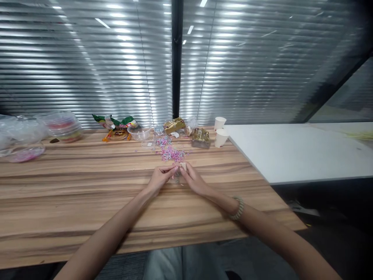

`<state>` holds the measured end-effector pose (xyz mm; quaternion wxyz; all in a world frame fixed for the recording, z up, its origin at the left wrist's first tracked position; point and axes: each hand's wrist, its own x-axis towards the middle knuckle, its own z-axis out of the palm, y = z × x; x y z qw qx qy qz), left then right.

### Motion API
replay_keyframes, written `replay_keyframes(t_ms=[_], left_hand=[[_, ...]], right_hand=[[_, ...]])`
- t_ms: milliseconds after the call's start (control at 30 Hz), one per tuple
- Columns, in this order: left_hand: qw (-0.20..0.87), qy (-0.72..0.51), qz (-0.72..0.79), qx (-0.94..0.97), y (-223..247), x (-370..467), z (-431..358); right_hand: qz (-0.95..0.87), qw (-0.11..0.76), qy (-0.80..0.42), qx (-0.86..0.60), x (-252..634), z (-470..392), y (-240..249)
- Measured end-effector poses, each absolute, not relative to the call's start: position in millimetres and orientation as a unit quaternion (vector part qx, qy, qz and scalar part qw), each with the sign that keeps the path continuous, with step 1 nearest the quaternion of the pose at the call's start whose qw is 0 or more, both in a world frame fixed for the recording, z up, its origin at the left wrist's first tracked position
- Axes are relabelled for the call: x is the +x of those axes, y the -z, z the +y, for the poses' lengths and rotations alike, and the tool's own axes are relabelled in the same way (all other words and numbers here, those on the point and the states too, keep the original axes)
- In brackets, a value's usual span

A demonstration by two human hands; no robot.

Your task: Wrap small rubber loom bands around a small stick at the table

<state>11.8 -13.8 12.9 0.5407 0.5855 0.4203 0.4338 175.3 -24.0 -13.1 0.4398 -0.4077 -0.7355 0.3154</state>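
- Left hand [157, 182] and right hand [196, 183] are closing their grips on small pieces [183, 166].
- Beads [171, 154] are lying just beyond, toward the far edge of the tabletop [87, 217].

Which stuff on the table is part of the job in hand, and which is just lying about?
Looks in use:
- pale piece at the right hand, too small to name
- pile of small coloured pieces, just beyond the hands

Probably just lying about:
- paper cups
- gold wrappers
- green packets
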Motion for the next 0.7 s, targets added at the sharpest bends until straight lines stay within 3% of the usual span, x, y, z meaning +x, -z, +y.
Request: replay_keyframes(t_ms=[267,700], left_hand=[[0.466,-0.434,0.479,0.604,-5.7,4.4,-7.2],[0.381,-0.410,0.412,0.719,-9.5,8.0,-11.0]], right_hand=[[-0.769,0.447,-0.258,-0.377,178.5,-20.8,12.0],[-0.810,0.409,-0.189,-0.376,183.2,-22.3,11.0]])
